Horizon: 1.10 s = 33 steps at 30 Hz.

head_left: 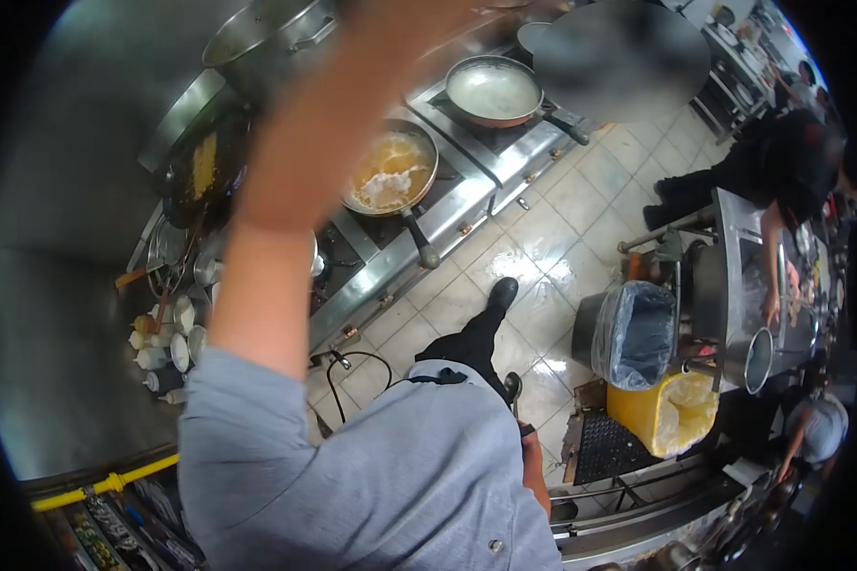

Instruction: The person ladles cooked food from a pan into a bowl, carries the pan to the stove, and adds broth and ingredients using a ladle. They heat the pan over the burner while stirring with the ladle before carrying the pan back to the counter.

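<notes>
My left arm is raised across the stove, strongly blurred, and my left hand runs to the top edge, its fingers not readable. Right of it, a large round grey thing is too blurred to name. Below the arm, a frying pan on a burner holds golden liquid with a white foamy mass. Farther right sits another frying pan, pale inside. Low at my side, my right forearm shows with a dark wristband. The hand beyond is mostly hidden, with a thin shiny thing near it.
Left of the stove are a dark pan with yellow food, a large pot and several squeeze bottles. On the right stand a lined bin, a yellow bin and a steel table, where a dark-clothed person bends over.
</notes>
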{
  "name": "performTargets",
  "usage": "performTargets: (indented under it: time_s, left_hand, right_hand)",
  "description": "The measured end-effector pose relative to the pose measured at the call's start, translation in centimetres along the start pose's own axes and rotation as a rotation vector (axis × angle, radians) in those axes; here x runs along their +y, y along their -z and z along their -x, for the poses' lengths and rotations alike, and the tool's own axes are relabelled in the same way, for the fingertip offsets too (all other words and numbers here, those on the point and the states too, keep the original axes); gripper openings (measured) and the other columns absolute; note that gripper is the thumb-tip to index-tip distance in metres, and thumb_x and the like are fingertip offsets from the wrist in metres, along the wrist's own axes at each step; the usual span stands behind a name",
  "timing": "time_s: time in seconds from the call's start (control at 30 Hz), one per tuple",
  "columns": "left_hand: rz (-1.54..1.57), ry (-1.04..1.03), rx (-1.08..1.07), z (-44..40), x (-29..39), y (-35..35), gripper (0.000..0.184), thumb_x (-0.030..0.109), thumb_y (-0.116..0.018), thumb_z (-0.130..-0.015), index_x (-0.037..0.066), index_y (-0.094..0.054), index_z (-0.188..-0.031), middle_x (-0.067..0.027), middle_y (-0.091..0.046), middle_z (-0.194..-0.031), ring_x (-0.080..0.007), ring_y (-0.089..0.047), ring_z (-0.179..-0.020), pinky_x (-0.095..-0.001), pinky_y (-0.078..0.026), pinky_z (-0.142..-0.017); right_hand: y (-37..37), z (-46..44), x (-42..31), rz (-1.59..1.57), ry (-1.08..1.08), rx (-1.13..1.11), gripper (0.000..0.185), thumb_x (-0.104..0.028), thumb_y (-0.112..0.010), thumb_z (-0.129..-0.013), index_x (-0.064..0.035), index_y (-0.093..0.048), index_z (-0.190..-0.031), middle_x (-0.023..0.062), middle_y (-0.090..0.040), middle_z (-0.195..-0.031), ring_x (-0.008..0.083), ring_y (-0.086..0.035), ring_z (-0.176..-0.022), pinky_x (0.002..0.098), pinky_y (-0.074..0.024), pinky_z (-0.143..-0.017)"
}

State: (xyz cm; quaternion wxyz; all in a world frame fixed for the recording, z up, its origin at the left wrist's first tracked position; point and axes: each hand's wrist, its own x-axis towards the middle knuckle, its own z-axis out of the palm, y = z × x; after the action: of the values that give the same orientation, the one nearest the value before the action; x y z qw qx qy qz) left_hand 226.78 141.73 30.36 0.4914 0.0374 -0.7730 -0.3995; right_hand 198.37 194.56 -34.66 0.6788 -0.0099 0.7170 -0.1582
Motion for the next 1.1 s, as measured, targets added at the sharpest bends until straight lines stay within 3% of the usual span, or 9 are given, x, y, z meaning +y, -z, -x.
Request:
performTargets:
  time_s: [0.23, 0.33, 0.47, 0.6, 0.73, 0.83, 0.9, 0.97, 1.1]
  left_hand:
    - [0.573, 1.208, -0.345, 31.3, -16.0, -20.6, 0.042, 0.039, -0.070, -0.098, 0.002, -0.065, -0.116, -0.0042, -0.069, -0.094, -0.0135, -0.066, -0.091, -0.0296, -0.053, -0.080]
    - [0.422, 1.307, -0.227, 41.8, -21.6, -22.4, 0.040, 0.038, -0.071, -0.096, 0.000, -0.067, -0.108, -0.0104, -0.073, -0.102, -0.0151, -0.068, -0.082, -0.0308, -0.055, -0.077]
    - [0.287, 1.495, -0.056, 52.2, -30.9, -22.6, 0.049, 0.044, -0.071, -0.094, -0.001, -0.065, -0.113, -0.0105, -0.073, -0.096, -0.0169, -0.068, -0.081, -0.0331, -0.055, -0.074]
    - [-0.165, 1.693, 0.080, 52.9, -32.8, -20.9, 0.055, 0.048, -0.072, -0.086, 0.002, -0.065, -0.115, -0.0221, -0.070, -0.114, -0.0377, -0.066, -0.109, -0.0463, -0.052, -0.091]
    - [-0.307, 1.852, 0.291, 54.4, -34.8, -20.3, 0.059, 0.049, -0.071, -0.086, -0.001, -0.066, -0.118, -0.0234, -0.069, -0.118, -0.0386, -0.066, -0.112, -0.0460, -0.052, -0.095]
    - [-0.203, 1.933, 0.464, 55.1, -35.6, -19.7, 0.057, 0.047, -0.072, -0.087, -0.001, -0.066, -0.118, -0.0211, -0.071, -0.114, -0.0357, -0.069, -0.104, -0.0441, -0.054, -0.090]
    - [-0.098, 1.849, 0.680, 56.0, -35.5, -20.2, 0.044, 0.040, -0.072, -0.092, 0.003, -0.066, -0.115, -0.0100, -0.072, -0.104, -0.0176, -0.071, -0.082, -0.0346, -0.056, -0.070]
    - [0.008, 1.829, 0.828, 55.5, -32.6, -20.8, 0.042, 0.038, -0.071, -0.093, 0.004, -0.065, -0.116, -0.0088, -0.071, -0.102, -0.0161, -0.070, -0.082, -0.0327, -0.054, -0.067]
    - [0.067, 1.905, 1.061, 61.2, -24.6, -24.9, 0.040, 0.038, -0.073, -0.093, 0.006, -0.062, -0.115, -0.0059, -0.070, -0.090, -0.0143, -0.067, -0.077, -0.0348, -0.054, -0.059]
  right_hand:
    - [3.0, 5.0, -6.0, 0.074, -0.045, 0.022, 0.028, -0.025, -0.058, -0.100, 0.0027, -0.064, -0.098, 0.0080, -0.060, -0.062, 0.0178, -0.053, -0.044, 0.0368, -0.0451, -0.040]
    - [5.3, 6.9, -7.6, 0.222, -0.087, 0.068, 0.025, -0.022, -0.056, -0.099, -0.0013, -0.068, -0.104, 0.0091, -0.053, -0.051, 0.0191, -0.047, -0.035, 0.0367, -0.0421, -0.036]
    - [8.1, 6.0, -11.1, 0.624, 0.035, 0.091, 0.027, -0.023, -0.056, -0.097, -0.0011, -0.065, -0.084, 0.0119, -0.059, -0.056, 0.0223, -0.055, -0.038, 0.0384, -0.0432, -0.036]
    - [10.0, 4.6, -17.9, 0.595, -0.152, 0.059, 0.033, -0.028, -0.055, -0.099, 0.0004, -0.068, -0.087, 0.0112, -0.060, -0.058, 0.0207, -0.057, -0.042, 0.0367, -0.0442, -0.038]
    - [10.5, 3.2, -25.2, 0.610, -0.266, 0.111, 0.042, -0.034, -0.056, -0.098, -0.0011, -0.062, -0.073, 0.0124, -0.057, -0.055, 0.0236, -0.056, -0.040, 0.0380, -0.0445, -0.039]
    - [10.6, 0.8, -28.6, 0.629, -0.135, 0.045, 0.037, -0.034, -0.059, -0.097, -0.0025, -0.060, -0.077, 0.0090, -0.054, -0.055, 0.0213, -0.052, -0.040, 0.0372, -0.0435, -0.038]
    - [9.8, 0.1, -30.7, 0.516, -0.142, 0.059, 0.034, -0.035, -0.061, -0.096, -0.0032, -0.061, -0.082, 0.0080, -0.054, -0.057, 0.0186, -0.050, -0.040, 0.0367, -0.0429, -0.037]
    - [9.8, -1.7, -31.2, 0.530, 0.144, 0.036, 0.030, -0.032, -0.063, -0.095, -0.0028, -0.059, -0.089, 0.0067, -0.053, -0.057, 0.0191, -0.050, -0.040, 0.0366, -0.0419, -0.037]
    - [11.0, -4.1, -33.0, 0.551, 0.168, -0.033, 0.032, -0.027, -0.064, -0.095, 0.0008, -0.055, -0.109, 0.0062, -0.052, -0.061, 0.0202, -0.051, -0.040, 0.0359, -0.0423, -0.037]
